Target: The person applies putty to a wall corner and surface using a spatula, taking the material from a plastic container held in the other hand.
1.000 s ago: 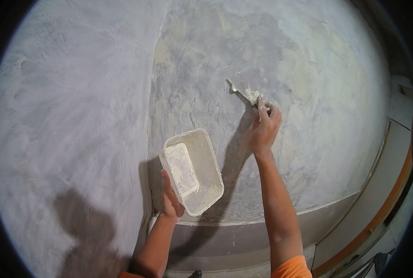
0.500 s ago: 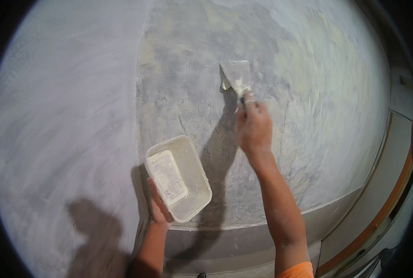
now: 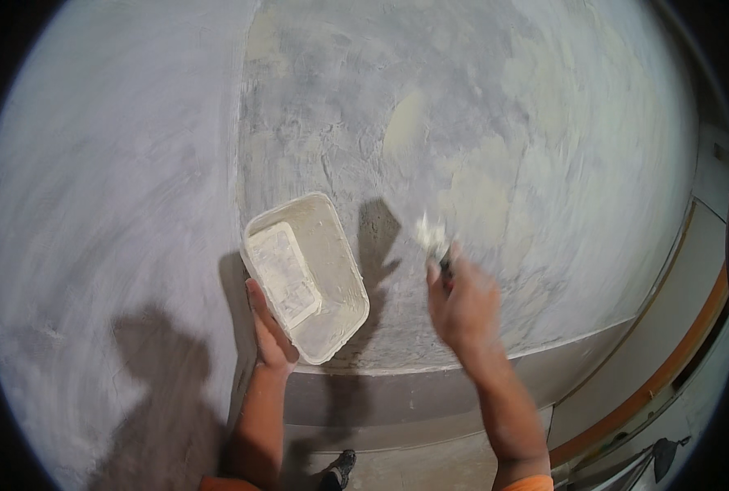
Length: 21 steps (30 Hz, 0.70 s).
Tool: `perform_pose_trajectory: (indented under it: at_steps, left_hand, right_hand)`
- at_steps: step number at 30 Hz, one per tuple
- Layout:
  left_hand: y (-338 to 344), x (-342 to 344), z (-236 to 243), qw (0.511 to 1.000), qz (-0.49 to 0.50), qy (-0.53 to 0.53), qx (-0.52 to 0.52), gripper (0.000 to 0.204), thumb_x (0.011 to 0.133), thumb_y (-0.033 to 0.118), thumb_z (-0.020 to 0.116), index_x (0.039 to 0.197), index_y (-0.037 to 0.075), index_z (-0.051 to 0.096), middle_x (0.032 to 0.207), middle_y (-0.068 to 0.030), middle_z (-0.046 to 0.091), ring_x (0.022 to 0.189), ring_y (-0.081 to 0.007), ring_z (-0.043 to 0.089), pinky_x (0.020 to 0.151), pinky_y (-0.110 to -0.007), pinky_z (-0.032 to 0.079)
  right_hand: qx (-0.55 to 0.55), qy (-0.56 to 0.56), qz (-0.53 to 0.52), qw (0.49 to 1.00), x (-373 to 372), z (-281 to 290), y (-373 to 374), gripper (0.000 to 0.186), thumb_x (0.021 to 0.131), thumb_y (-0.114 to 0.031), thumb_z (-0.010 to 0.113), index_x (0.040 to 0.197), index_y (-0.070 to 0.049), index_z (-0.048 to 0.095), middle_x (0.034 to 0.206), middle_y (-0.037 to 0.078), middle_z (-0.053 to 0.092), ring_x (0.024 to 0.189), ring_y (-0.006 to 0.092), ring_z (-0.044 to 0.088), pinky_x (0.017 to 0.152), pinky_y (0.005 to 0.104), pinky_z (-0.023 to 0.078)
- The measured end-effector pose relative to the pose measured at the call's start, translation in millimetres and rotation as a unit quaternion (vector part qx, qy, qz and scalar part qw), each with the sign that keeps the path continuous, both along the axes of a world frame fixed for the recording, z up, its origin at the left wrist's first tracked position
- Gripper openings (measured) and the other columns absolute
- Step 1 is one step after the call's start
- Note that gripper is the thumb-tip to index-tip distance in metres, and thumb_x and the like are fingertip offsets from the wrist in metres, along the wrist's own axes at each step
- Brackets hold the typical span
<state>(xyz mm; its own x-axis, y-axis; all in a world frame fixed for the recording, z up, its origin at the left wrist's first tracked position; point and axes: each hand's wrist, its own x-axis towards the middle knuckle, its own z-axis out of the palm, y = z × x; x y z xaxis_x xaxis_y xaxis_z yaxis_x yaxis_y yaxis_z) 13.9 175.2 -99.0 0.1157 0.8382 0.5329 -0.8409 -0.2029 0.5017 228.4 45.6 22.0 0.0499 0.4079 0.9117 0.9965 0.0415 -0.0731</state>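
Plastered wall (image 3: 324, 106): I saw it fill most of my view, matte grey with cloudy cream patches, scuffed and ridged, a vertical corner dividing off the smoother pale side at left.
Cast shadow (image 3: 164, 401): a soft dark figure lay across that left side.
Grey band (image 3: 430, 397): flat and darker, it ran along the wall's foot under a rough pale edge.
Plastic tub (image 3: 340, 282): pale, deep, rectangular with rounded corners, its walls streaked and its base edged in cream residue; I had it tilted in front of the wall, left of centre, its mouth toward my view.
Right hand (image 3: 467, 311): its fingers were clamped on the knife's handle, right of the tub and well apart from it.
Left hand (image 3: 270, 331): it gripped the tub along the left side and lower corner.
Putty knife (image 3: 439, 250): a dark handle, the blade end blurred and narrow to me; its shadow fell to the left, apart from it.
Paste (image 3: 431, 232): a white, ragged clump sat at the blade end.
Right hand's shift: half a second earlier it was higher, the broad blade laid against the wall; now it had dropped lower.
Cream streak (image 3: 403, 123): a curved, smooth smear showed about where the blade had been.
Dark shoe (image 3: 344, 466): more of it had come into view at the bottom.
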Motion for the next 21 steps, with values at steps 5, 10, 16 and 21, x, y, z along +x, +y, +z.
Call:
perform_pose_trajectory:
  at_steps: [5, 10, 16, 21]
  left_hand:
    - [-2, 3, 5, 0.999, -0.033, 0.0, -0.019, 0.082, 0.101, 0.066, 0.024, 0.157, 0.007, 0.022, 0.159, -0.0088, 0.03, 0.144, -0.0271, 0.033, 0.118, -0.04, 0.027]
    - [5, -5, -10, 0.995, -0.049, -0.002, 0.083, 0.075, 0.103, 0.062, 0.024, 0.157, 0.009, 0.023, 0.159, -0.0065, 0.031, 0.143, -0.025, 0.035, 0.118, -0.039, 0.028]
    - [1, -12, -19, 0.998, 0.018, 0.026, -0.058, 0.073, 0.104, 0.059, 0.024, 0.157, 0.009, 0.022, 0.16, -0.0067, 0.029, 0.143, -0.0224, 0.035, 0.118, -0.038, 0.028]
    - [0, 2, -21, 0.999, 0.003, 0.011, -0.032, 0.079, 0.103, 0.063, 0.026, 0.157, 0.006, 0.021, 0.16, -0.0092, 0.028, 0.144, -0.0236, 0.032, 0.118, -0.038, 0.027]
  right_hand:
    - [0.099, 0.085, 0.041, 0.991, -2, 112, 26, 0.046, 0.097, -0.032, 0.062, 0.065, 0.001, 0.056, 0.055, 0.017, 0.057, 0.05, 0.0351, 0.058, 0.05, 0.0425, 0.042]
    - [-0.028, 0.389, 0.226, 0.893, 28, 95, 63, 0.058, 0.091, -0.046, 0.068, 0.057, 0.0, 0.056, 0.05, 0.005, 0.051, 0.039, 0.0138, 0.047, 0.041, 0.033, 0.038]
    - [-0.112, 0.564, 0.187, 0.797, 42, -89, 45, 0.051, 0.09, -0.045, 0.071, 0.062, -0.005, 0.056, 0.052, 0.002, 0.049, 0.04, 0.0109, 0.043, 0.038, 0.0291, 0.031]
    - [-0.141, 0.542, 0.061, 0.826, 46, -113, -11, 0.055, 0.09, -0.046, 0.07, 0.059, -0.002, 0.056, 0.052, 0.002, 0.047, 0.046, 0.0113, 0.043, 0.044, 0.0314, 0.033]
